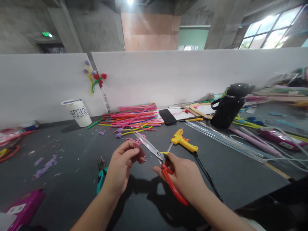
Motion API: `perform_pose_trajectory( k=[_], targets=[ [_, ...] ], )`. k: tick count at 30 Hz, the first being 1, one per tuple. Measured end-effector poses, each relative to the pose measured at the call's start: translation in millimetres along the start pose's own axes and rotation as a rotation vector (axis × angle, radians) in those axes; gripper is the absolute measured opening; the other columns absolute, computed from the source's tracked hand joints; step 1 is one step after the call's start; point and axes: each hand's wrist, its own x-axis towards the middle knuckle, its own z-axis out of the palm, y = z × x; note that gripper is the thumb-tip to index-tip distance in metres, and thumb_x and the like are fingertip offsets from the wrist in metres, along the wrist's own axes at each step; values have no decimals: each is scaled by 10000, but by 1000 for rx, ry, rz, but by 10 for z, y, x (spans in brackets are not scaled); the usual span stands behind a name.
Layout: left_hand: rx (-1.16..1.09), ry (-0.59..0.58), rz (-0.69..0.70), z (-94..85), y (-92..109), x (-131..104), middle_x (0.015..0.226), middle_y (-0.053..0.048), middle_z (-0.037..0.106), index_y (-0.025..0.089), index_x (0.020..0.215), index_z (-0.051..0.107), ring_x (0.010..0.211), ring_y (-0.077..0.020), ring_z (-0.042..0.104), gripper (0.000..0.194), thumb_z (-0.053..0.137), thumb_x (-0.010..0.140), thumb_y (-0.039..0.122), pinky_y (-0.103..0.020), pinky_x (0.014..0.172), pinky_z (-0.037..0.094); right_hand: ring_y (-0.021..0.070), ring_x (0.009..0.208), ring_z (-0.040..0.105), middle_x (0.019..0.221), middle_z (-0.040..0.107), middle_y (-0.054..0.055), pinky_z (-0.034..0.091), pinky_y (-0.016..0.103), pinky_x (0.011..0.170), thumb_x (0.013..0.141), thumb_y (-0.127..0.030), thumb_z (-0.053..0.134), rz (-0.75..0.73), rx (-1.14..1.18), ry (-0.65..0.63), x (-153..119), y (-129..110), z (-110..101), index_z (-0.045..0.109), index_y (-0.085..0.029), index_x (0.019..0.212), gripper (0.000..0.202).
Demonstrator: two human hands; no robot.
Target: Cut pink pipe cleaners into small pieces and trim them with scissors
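My right hand (185, 173) is wrapped round scissors (152, 148) with red handles. Their blades point up and to the left, over the table. My left hand (124, 163) is closed in a pinch, close to the blades but apart from them; what sits between its fingertips is too small to make out. Small pink fuzzy clippings (137, 141) lie just beyond both hands. A yellow glue gun (184, 141) rests past my right hand. Teal-handled pliers (102, 175) lie beside my left wrist, partly hidden by it.
Pink, red and yellow pipe cleaners (134, 118) are heaped at the back by a phone (167, 116). A white cup (78, 113) stands left, a black flask (227, 107) right. Clear strips (226, 141) lie right. Purple scraps (45, 167) and a magenta device (25, 207) are left.
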Motion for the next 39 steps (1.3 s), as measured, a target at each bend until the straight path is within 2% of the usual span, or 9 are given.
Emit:
perform_pose_trajectory(
  k=[3, 8, 12, 18, 23, 28, 30, 35, 39],
  targets=[
    [123, -12, 63, 0, -2, -10, 579, 24, 563, 170, 658, 536, 544, -102, 502, 46, 521, 688, 138, -221, 541, 408, 138, 477, 489, 528, 528, -11, 278, 218, 453, 720, -489, 461, 14, 185, -32, 13, -9, -3, 463, -197, 678, 295],
    [478, -47, 94, 58, -41, -57, 563, 18, 552, 170, 639, 532, 538, -118, 510, 67, 551, 688, 212, -227, 555, 407, 89, 459, 422, 520, 427, -50, 354, 190, 453, 723, -299, 449, 111, 776, -150, 55, -77, -88, 441, -190, 640, 138],
    [714, -137, 160, 104, -98, -97, 583, 26, 537, 186, 655, 547, 556, -121, 505, 56, 534, 697, 220, -220, 566, 388, 83, 402, 403, 446, 381, -77, 373, 199, 428, 708, -288, 460, 195, 1067, -210, 83, -109, -185, 455, -180, 701, 109],
    [946, -268, 276, 121, -172, -112, 593, 21, 534, 188, 630, 539, 573, -124, 493, 96, 492, 713, 190, -216, 568, 356, 65, 351, 371, 403, 363, -93, 336, 178, 369, 683, -266, 492, 232, 1099, -236, 115, -80, -164, 457, -175, 667, 99],
    [1027, -265, 316, 111, -217, -117, 595, 22, 533, 191, 640, 522, 564, -118, 484, 85, 490, 719, 188, -213, 565, 343, 57, 338, 355, 385, 339, -99, 306, 157, 332, 649, -228, 492, 289, 1051, -240, 127, -64, -112, 459, -179, 620, 66],
    [956, -249, 280, 122, -202, -127, 581, 22, 527, 190, 615, 532, 566, -123, 480, 85, 516, 698, 184, -221, 567, 344, 53, 322, 350, 360, 343, -103, 290, 151, 329, 644, -175, 435, 300, 1086, -310, 116, -78, -163, 434, -184, 598, 47],
    [839, -260, 177, 128, -172, -117, 587, 16, 535, 186, 629, 551, 577, -128, 490, 66, 530, 691, 196, -226, 572, 359, 51, 321, 348, 359, 344, -106, 287, 149, 332, 637, -159, 429, 282, 1101, -321, 113, -95, -196, 431, -184, 603, 42],
    [404, -330, -205, 121, -109, -67, 594, -14, 565, 144, 654, 577, 525, -126, 519, 120, 520, 709, 234, -243, 534, 409, 48, 319, 345, 362, 380, -103, 303, 153, 343, 636, -139, 419, 262, 1112, -328, 113, -162, -264, 424, -184, 591, 64],
    [265, -358, -326, 122, -119, -66, 587, -40, 589, 121, 632, 575, 507, -122, 534, 121, 561, 690, 226, -234, 503, 414, 55, 323, 344, 369, 373, -102, 303, 161, 347, 650, -151, 417, 260, 1066, -312, 115, -182, -261, 421, -187, 612, 53]
  ],
)
